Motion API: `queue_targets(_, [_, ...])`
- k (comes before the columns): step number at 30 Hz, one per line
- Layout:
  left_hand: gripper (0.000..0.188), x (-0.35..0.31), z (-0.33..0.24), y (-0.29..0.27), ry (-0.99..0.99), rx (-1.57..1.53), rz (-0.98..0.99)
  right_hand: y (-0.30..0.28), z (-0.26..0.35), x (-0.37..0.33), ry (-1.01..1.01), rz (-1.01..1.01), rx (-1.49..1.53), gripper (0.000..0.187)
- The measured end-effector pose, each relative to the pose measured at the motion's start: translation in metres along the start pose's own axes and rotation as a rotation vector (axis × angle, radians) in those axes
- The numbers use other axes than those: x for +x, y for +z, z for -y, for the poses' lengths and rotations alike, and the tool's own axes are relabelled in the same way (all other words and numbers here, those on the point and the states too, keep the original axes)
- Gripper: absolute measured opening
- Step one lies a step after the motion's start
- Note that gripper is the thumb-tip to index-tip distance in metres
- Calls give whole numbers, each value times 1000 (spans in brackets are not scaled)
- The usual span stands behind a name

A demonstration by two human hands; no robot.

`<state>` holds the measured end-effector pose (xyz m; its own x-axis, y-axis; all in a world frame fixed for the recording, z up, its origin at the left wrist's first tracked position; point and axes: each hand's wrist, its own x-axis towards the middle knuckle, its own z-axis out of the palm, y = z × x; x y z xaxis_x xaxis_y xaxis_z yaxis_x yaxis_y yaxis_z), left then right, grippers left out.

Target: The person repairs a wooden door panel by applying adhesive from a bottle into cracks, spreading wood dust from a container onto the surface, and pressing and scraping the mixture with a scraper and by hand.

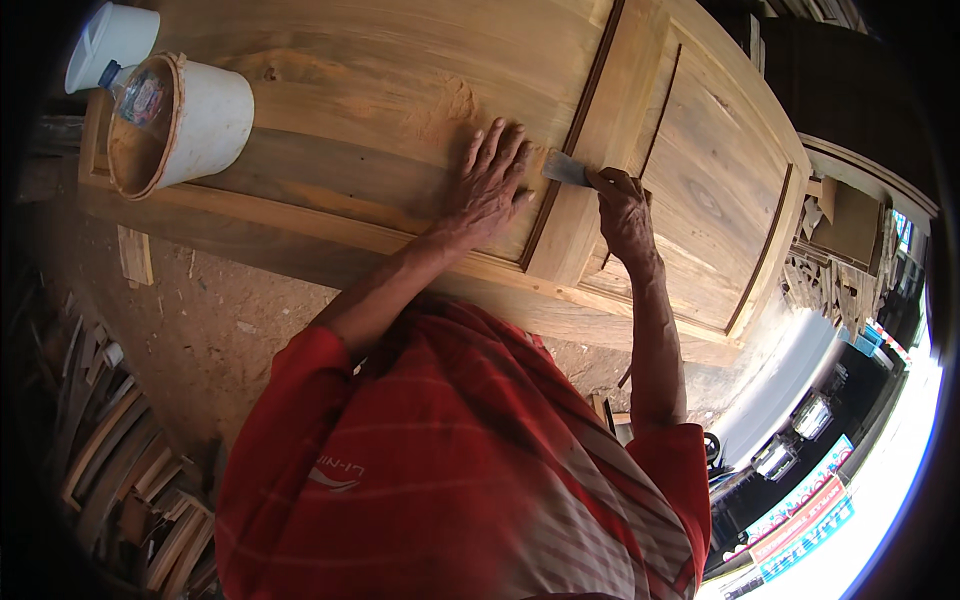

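Observation:
A large panelled wooden door (340,130) lies flat in front of me. My left hand (490,185) rests palm down on its wide panel, fingers spread. In my right hand (625,210) is a putty knife (567,169), its grey blade pointing left across the dark groove beside the crosswise rail (600,130). The knife's handle is mostly hidden in my fingers. Just beyond my left fingertips, a patch of reddish-brown dust or filler (455,100) is spread on the wood.
On the door's left end stand a stained white bucket (215,120), tipped toward the left in view, with a clear plastic bottle (143,98) in it, and a second white tub (115,45). Wood offcuts (150,480) lie piled at the lower left. More scrap wood (835,285) is at the right.

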<state>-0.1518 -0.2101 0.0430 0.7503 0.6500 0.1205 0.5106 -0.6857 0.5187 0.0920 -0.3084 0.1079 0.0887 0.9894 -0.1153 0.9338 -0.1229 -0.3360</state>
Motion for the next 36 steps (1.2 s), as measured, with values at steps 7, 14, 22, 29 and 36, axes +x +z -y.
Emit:
queue_targets(7, [70, 1, 1, 1, -1, -8, 15, 11, 1, 2, -5, -15, 59, 42])
queue_targets(14, [68, 4, 2, 4, 16, 19, 29, 16, -4, 2, -50, -67, 93, 38])
queue_targets(22, [72, 4, 3, -2, 26, 15, 49, -2, 11, 5, 8, -26, 112, 41])
queue_targets(29, [86, -28, 25, -53, -253, -46, -183, -47, 38, 27, 34, -102, -93, 40])
queue_targets(36, [76, -51, 43, -41, -236, -7, -131, -18, 2, 24, 56, -1, -78, 37])
